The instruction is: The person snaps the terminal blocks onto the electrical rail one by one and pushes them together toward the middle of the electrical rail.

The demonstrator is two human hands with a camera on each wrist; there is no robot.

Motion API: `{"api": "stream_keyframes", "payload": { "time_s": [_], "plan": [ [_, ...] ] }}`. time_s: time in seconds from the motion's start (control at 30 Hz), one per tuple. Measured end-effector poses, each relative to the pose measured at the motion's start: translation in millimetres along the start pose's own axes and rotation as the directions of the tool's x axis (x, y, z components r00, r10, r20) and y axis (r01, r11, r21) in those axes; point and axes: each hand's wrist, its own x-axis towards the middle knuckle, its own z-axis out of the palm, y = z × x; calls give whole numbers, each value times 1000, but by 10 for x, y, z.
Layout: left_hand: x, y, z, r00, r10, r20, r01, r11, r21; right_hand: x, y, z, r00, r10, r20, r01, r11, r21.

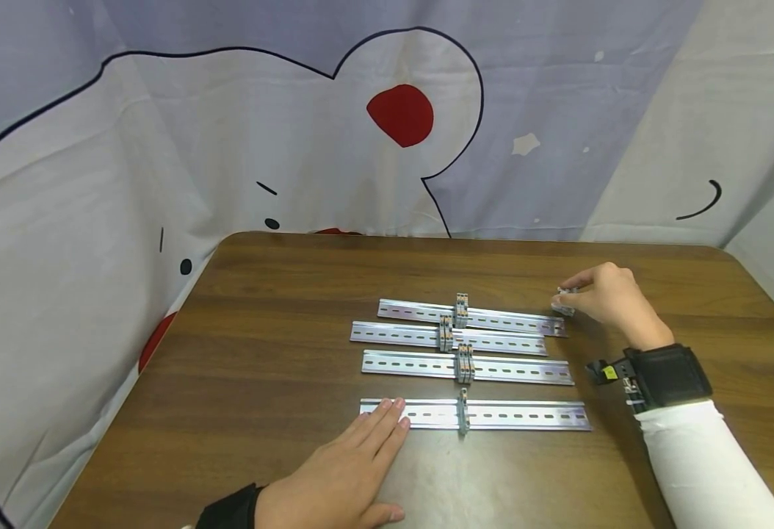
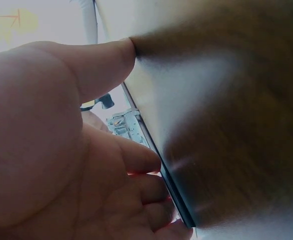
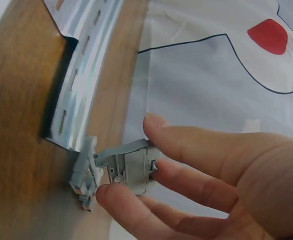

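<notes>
My left hand [image 1: 337, 470] lies with straight fingers on the left end of the nearest slotted metal DIN rail [image 1: 526, 416]. One grey terminal block [image 1: 463, 411] sits across the middle of that rail. Off the right end of the farthest rail [image 1: 407, 310], my right hand [image 1: 615, 297] pinches a grey terminal block [image 3: 131, 167] between thumb and fingers. Another grey block [image 3: 85, 175] stands on the table right beside the held one. In the left wrist view, the palm and the thumb cover much of the scene.
Two more DIN rails, an upper one [image 1: 387, 333] and a lower one [image 1: 407, 363], lie between the nearest and farthest. Each carries a small group of terminal blocks near its middle, as does the farthest rail. Behind the wooden table [image 1: 261, 308] hangs a printed curtain [image 1: 281, 132].
</notes>
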Motion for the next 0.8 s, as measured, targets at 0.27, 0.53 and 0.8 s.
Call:
{"api": "stream_keyframes", "payload": {
  "time_s": [0.27,0.53,0.8],
  "plan": [
    [-7,14,-18,1000,-5,7,5,1000,8,-12,16,34,996,31,-84,-30,999,12],
    [25,11,-17,1000,3,22,-3,1000,-14,-63,45,-34,992,-11,-122,15,999,34],
    [1,21,-26,1000,-11,19,11,1000,-23,-187,-81,-98,992,-64,-113,62,998,-24]
  ]
}}
